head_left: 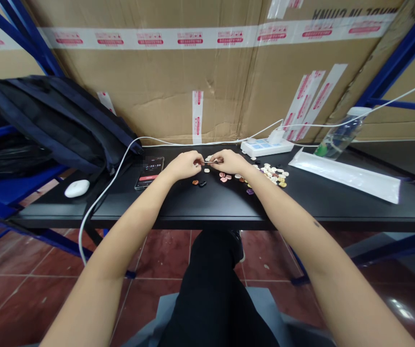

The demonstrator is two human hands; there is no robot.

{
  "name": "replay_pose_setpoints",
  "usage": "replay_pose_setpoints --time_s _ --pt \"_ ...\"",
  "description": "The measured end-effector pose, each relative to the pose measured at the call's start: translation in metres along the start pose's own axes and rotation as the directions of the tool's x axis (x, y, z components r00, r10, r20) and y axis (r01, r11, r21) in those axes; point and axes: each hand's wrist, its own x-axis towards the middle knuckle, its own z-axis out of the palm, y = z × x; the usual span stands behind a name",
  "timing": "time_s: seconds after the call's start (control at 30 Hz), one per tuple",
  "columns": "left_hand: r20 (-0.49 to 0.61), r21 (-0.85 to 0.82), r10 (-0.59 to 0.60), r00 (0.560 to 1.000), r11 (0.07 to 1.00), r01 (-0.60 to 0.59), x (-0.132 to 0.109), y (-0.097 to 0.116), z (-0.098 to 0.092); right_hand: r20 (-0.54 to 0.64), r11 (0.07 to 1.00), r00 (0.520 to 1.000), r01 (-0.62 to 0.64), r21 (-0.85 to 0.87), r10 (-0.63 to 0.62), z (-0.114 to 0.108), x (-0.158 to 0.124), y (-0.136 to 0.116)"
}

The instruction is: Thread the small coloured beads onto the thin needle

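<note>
My left hand [186, 164] and my right hand [229, 161] meet over the middle of the black table [337, 202], fingers curled in pinches. Between the fingertips runs a thin dark stick-like thing [209, 162], too small to name. Small coloured buttons or beads [272, 174] lie in a loose heap just right of my right hand. A few more of these small pieces [199, 183] sit under and in front of my hands.
A phone [149, 172] with a lit screen lies left of my hands. A white mouse [77, 188] and a dark backpack [59, 125] sit at the left. A white power strip [267, 146], a clear plastic bag [348, 176] and a bottle [341, 137] are at the right. Cardboard boxes [211, 77] stand behind.
</note>
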Motion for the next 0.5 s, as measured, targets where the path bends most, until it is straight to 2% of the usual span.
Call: replay_pose_setpoints --time_s 0.13,0.37,0.5 --pt "0.003 -0.097 0.06 0.998 0.994 -0.059 0.0009 0.0011 0.0019 -0.074 0.999 0.996 -0.051 -0.012 0.05 0.0008 0.0004 0.0017" --pt "0.048 -0.089 0.055 0.997 0.995 -0.051 0.0021 -0.0012 0.0053 -0.219 0.971 0.96 -0.204 -0.123 0.174 0.0028 0.0015 0.0034" --pt "0.09 -0.094 0.119 0.989 0.989 -0.11 0.0036 -0.004 0.0077 -0.234 0.952 0.945 -0.268 -0.145 0.23 0.0039 0.0027 0.0085"
